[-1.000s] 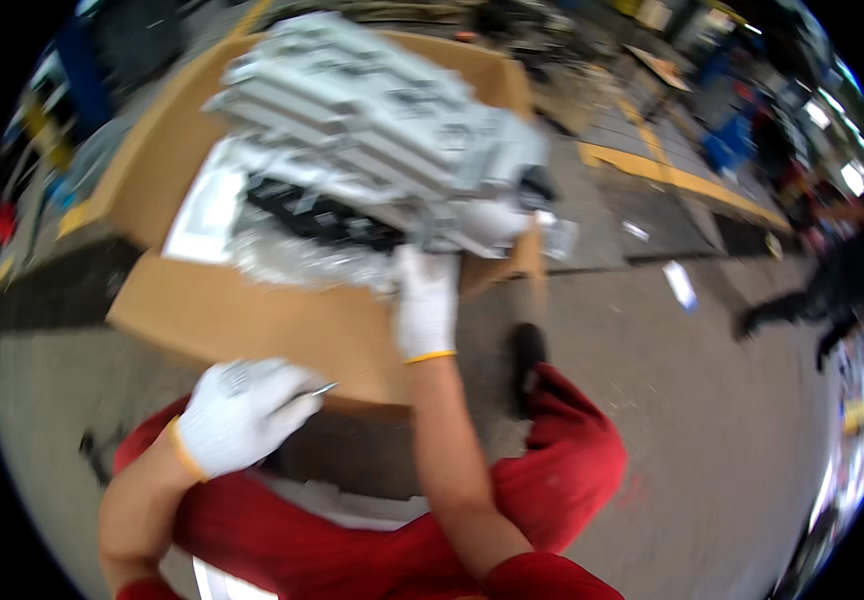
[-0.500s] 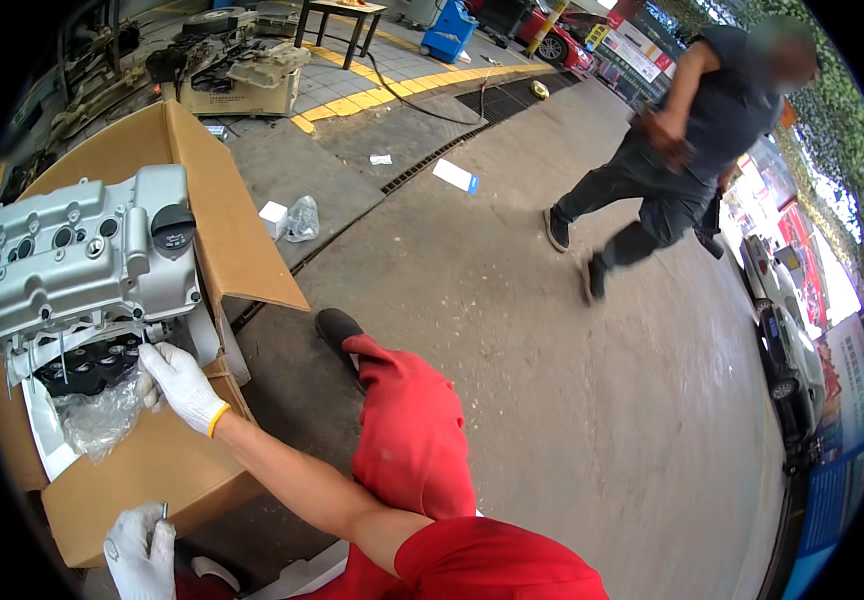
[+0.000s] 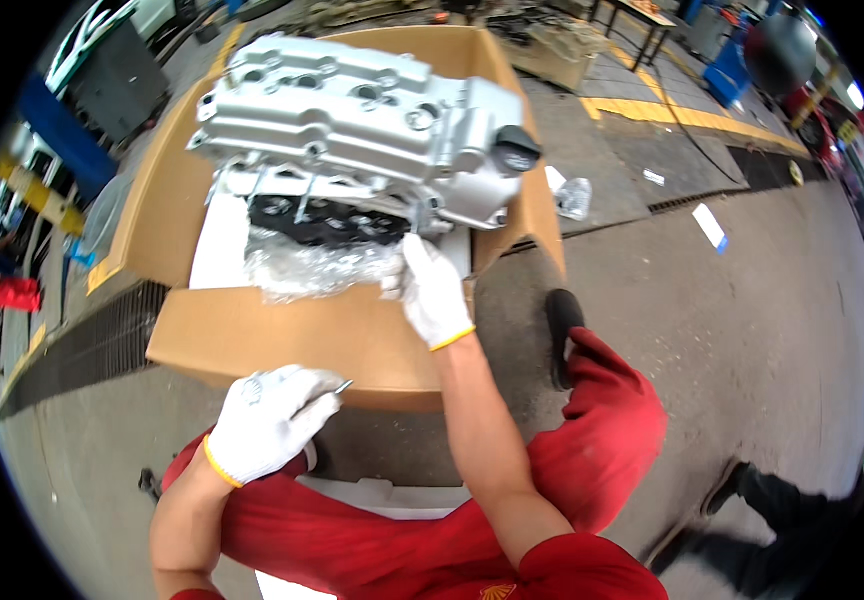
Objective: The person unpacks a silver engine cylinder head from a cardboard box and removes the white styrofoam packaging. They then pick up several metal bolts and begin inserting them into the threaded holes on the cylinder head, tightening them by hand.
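Observation:
A silver engine assembly with a ribbed valve cover (image 3: 352, 120) and a black oil cap (image 3: 516, 149) sits in an open cardboard box (image 3: 292, 335). Below the cover, a black manifold-like part (image 3: 332, 222) is partly wrapped in clear plastic (image 3: 302, 268). My right hand (image 3: 435, 295), in a white knit glove, is closed at the engine's lower right edge, its fingertips pinching a thin metal stud (image 3: 415, 222). Another stud (image 3: 302, 205) sticks out further left. My gloved left hand (image 3: 270, 422) is closed in front of the box, with a short metal stud (image 3: 345, 387) poking from its fingers.
A co-worker's dark-trousered legs (image 3: 762, 520) are at the lower right. A floor drain grate (image 3: 102, 340) runs at left. A plastic bag (image 3: 573, 198) and a white-and-blue card (image 3: 710, 228) lie on the floor right of the box. A small table (image 3: 642, 20) stands behind.
My view has swung left, so the box and engine now sit near the middle. The co-worker has come closer, to the lower right. My right hand stays at the engine's edge.

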The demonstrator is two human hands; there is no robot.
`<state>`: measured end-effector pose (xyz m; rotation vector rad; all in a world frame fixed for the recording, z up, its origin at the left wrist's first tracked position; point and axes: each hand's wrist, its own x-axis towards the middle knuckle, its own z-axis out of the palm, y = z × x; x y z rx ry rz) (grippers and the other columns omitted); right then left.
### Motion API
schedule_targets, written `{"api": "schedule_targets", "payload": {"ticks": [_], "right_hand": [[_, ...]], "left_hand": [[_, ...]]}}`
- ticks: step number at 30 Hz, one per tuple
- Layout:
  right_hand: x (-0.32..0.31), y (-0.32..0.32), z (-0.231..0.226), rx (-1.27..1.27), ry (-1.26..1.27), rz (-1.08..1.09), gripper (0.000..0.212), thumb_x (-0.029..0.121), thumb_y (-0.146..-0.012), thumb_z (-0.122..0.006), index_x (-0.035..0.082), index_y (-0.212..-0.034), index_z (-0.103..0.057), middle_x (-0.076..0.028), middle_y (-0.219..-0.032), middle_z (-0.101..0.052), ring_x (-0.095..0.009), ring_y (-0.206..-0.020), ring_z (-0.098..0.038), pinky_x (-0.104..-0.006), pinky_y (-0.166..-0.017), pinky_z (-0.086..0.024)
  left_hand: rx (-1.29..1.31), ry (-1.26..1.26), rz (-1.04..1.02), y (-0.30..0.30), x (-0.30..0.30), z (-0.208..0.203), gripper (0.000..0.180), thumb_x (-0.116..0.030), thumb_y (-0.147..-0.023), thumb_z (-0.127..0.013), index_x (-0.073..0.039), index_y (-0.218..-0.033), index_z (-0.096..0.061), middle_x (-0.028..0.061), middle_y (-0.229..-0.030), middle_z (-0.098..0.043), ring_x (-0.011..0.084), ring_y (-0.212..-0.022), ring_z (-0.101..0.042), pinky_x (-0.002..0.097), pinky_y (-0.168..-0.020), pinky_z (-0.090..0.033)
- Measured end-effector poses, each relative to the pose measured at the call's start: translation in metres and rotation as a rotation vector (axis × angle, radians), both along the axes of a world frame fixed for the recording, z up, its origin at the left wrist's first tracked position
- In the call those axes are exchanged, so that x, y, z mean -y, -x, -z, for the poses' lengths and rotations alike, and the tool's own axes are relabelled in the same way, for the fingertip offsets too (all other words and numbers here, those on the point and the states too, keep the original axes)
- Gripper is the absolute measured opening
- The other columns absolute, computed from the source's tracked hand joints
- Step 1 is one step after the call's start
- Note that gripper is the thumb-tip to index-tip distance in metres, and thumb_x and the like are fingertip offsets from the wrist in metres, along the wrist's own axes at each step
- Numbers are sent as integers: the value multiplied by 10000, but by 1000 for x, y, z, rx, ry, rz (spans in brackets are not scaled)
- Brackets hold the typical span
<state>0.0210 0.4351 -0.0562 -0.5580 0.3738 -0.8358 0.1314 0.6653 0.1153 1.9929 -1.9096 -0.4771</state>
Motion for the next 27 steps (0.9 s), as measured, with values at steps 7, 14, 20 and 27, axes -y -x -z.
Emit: {"api": "schedule_targets", "payload": {"ticks": [7,14,20,27], "right_hand": [[-9,-7,-3,-121,-1,84,178,235,-1046,-727,106,-1028,-605,-17,-803,-678,-131,-635,-661,-270,-558,-553],[-5,-6,3,-98,-8,125,202,242,-1027,-755,108,-1014,-606,-20,-793,-672,-137,-610,-651,-276,-559,-556],[-6,-8,-1,-90,1,124,177,233,-1070,-689,98,-991,-606,-41,-792,-670,-160,-643,-638,-310,-604,-554],[-7,-8,-1,-89,26,97,212,287,-1077,-673,89,-1027,-617,-43,-786,-680,-159,-629,-663,-304,-586,-566]], "left_hand": [[-21,25,14,-3,-12,3,173,-217,-995,-716,-83,-1099,-752,111,-940,-755,311,-848,-738,419,-766,-576],[-10,29,33,-4,-11,6,213,-258,-1004,-711,-94,-1137,-740,111,-929,-748,311,-854,-739,422,-765,-575],[-23,3,31,-7,-12,4,243,-289,-1015,-695,-105,-1169,-733,111,-934,-747,315,-862,-737,430,-768,-574],[-5,16,52,-8,-13,5,238,-281,-1012,-696,-107,-1170,-735,111,-902,-732,319,-842,-729,430,-760,-575]]}}
